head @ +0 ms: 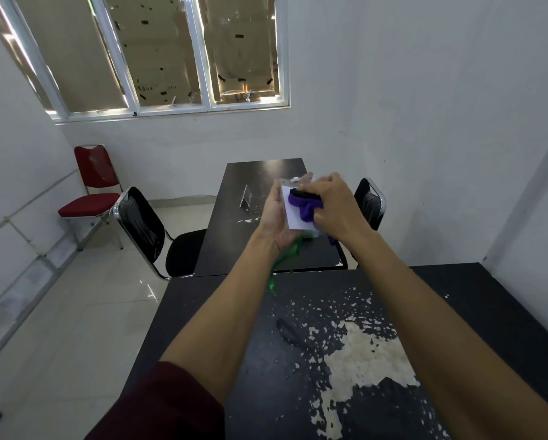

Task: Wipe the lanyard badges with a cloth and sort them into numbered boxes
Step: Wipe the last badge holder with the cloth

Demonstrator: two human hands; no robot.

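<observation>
While the left hand (277, 217) cradles the white badge (293, 214) above the near table (488, 300), long axis near-to-far, green lanyard (282, 265) hanging, the right hand (333, 204) presses a bunched purple cloth (304, 206) onto it.

soft purple cloth (306, 208) on a smooth white badge (293, 217), above a matt black table (476, 300) (its coating flaked).

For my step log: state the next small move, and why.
Probably slide the cloth down over the bare lower part of the badge. The right hand presses the cloth on the upper part only, while the left hand holds the badge above the table with the lanyard hanging free, so wiping seems unfinished.
</observation>
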